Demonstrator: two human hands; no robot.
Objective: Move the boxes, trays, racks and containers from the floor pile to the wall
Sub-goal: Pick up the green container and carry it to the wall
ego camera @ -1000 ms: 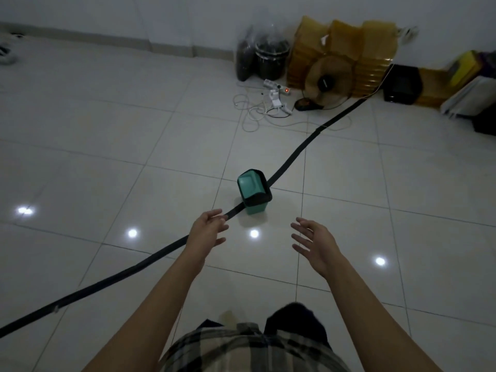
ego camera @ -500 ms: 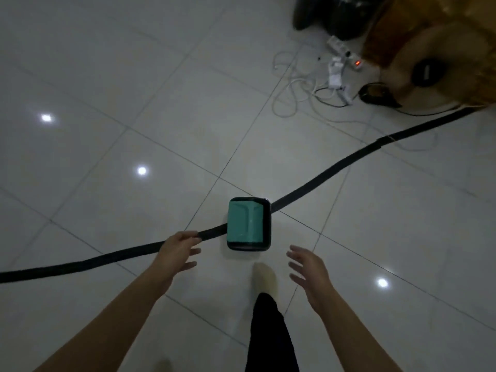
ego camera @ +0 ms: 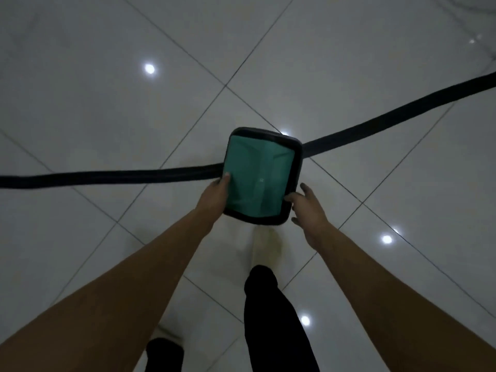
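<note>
you look straight down on a glossy floor (ego camera: pixel 107 103) of large pale tiles in dim light, with thin dark joints running diagonally across it. the green container (ego camera: pixel 257 178) is in the middle of your view, just ahead of your arms, and you see into its open top; a black rim (ego camera: pixel 298 167) frames the green inside. it sits over the spot where several tile joints meet. whether it stands on the tiles or is already a little off them cannot be told from this angle. your left hand (ego camera: pixel 214 197) holds its left edge: the thumb (ego camera: pixel 226 176) lies over the rim onto the green inner wall, and the other fingers are hidden on the outside. your right hand (ego camera: pixel 308 210) is at the near right corner, wide, with its fingers (ego camera: pixel 290 197) spread and the tips touching the black rim, not curled around it. a flat black band (ego camera: pixel 120 177) crosses the floor from the left edge to the upper right and passes behind or under the container. small round light spots (ego camera: pixel 149 68) reflect on the tiles, well apart from one another. below the container, between your forearms, a pale foot (ego camera: pixel 265 245) stands on the tiles at the end of a black trouser leg (ego camera: pixel 271 318).
</note>
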